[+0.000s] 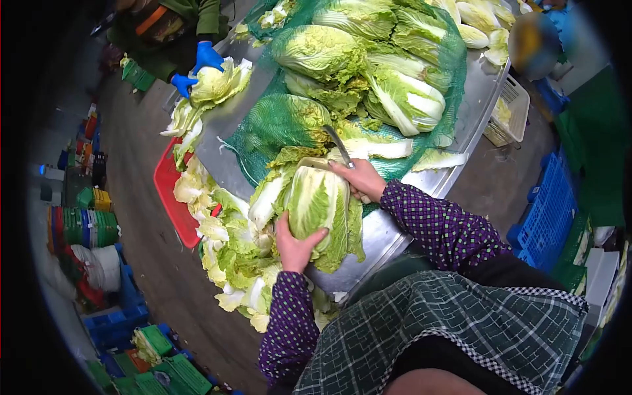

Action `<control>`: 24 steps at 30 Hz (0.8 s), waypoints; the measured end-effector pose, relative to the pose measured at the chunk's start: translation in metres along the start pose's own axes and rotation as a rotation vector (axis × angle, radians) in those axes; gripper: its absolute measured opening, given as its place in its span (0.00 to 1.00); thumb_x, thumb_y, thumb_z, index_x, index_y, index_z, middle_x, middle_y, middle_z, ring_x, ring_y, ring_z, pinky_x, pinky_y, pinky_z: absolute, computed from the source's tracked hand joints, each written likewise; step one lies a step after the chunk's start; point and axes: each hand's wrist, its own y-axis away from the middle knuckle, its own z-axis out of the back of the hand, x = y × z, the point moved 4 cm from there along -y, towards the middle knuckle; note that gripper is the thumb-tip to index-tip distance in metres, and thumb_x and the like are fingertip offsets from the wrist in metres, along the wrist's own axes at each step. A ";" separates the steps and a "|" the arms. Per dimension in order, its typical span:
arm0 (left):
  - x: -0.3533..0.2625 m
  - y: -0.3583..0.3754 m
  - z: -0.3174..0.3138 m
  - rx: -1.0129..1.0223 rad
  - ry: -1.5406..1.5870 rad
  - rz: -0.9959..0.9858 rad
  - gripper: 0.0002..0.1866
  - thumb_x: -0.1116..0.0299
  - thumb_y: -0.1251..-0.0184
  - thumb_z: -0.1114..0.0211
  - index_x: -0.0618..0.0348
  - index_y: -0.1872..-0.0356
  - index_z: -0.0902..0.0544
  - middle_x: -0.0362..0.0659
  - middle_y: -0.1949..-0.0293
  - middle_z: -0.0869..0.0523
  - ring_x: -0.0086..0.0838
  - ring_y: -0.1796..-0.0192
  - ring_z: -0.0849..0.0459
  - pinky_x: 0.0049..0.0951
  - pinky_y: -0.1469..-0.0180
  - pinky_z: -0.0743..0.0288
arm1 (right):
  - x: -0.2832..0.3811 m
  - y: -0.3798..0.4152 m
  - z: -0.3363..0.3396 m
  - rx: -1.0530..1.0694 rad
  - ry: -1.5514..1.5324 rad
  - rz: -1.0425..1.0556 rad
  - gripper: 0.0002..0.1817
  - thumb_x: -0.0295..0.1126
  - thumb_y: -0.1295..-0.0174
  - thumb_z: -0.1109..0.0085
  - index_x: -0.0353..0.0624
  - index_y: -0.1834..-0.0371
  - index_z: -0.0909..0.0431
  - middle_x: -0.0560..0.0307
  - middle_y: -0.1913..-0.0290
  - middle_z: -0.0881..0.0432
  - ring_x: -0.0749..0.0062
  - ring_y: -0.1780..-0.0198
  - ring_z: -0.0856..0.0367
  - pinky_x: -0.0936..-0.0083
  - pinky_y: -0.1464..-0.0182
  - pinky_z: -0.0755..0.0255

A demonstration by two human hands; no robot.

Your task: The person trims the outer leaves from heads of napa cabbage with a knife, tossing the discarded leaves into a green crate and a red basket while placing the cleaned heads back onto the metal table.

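Observation:
My left hand (297,243) is spread over the near side of a napa cabbage (317,204), thumb and fingers apart on its leaves. At the cabbage's upper right, my right hand (361,180) is closed round a knife (338,143), whose curved blade points up and left. Behind the cabbage, green netting (263,135) lies on the metal table (224,141), with several whole cabbages (316,52) in and on it. Loose outer leaves (230,243) are heaped to the left of my left hand.
Across the table at upper left, a person's blue-gloved hands (197,69) hold another cabbage (220,82). A red container (172,197) stands left, under the leaves. At right are a white basket (513,112) and blue crates (546,210). Another person is at upper right.

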 end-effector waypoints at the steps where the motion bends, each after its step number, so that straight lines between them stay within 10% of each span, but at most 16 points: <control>1: 0.000 0.009 -0.003 -0.049 -0.049 -0.061 0.51 0.56 0.64 0.19 0.72 0.37 0.35 0.59 0.42 0.28 0.46 0.39 0.28 0.40 0.36 0.34 | 0.000 0.002 0.000 0.006 -0.113 0.033 0.25 0.53 0.40 0.38 0.36 0.66 0.25 0.63 0.84 0.28 0.82 0.91 0.34 0.82 0.90 0.39; 6: -0.006 0.068 0.009 -0.164 -0.007 -0.183 0.55 0.54 0.64 0.18 0.69 0.35 0.39 0.54 0.40 0.31 0.44 0.37 0.31 0.39 0.35 0.36 | 0.037 0.060 -0.018 0.041 0.092 0.516 0.17 0.40 0.45 0.29 0.42 0.67 0.27 0.67 0.77 0.27 0.83 0.75 0.28 0.81 0.70 0.32; 10: -0.017 0.077 0.020 -0.207 1.224 -0.062 0.38 0.55 0.38 0.33 0.67 0.35 0.40 0.49 0.42 0.30 0.32 0.38 0.31 0.32 0.35 0.38 | 0.046 0.094 -0.047 0.166 0.287 0.700 0.19 0.40 0.48 0.27 0.40 0.64 0.25 0.64 0.77 0.26 0.83 0.75 0.28 0.81 0.72 0.33; 13: -0.012 0.081 0.029 -0.406 0.863 0.172 0.34 0.60 0.37 0.35 0.67 0.37 0.38 0.49 0.45 0.28 0.31 0.41 0.29 0.31 0.37 0.36 | 0.036 0.085 -0.050 0.162 0.275 0.599 0.19 0.41 0.46 0.29 0.40 0.61 0.24 0.66 0.79 0.27 0.83 0.77 0.30 0.82 0.74 0.35; 24: -0.015 0.108 0.039 -0.083 0.874 0.215 0.25 0.67 0.44 0.34 0.66 0.45 0.26 0.47 0.46 0.24 0.31 0.43 0.27 0.30 0.41 0.32 | 0.011 0.097 -0.034 0.395 0.221 0.371 0.18 0.32 0.47 0.34 0.37 0.54 0.22 0.56 0.63 0.19 0.77 0.60 0.22 0.78 0.56 0.27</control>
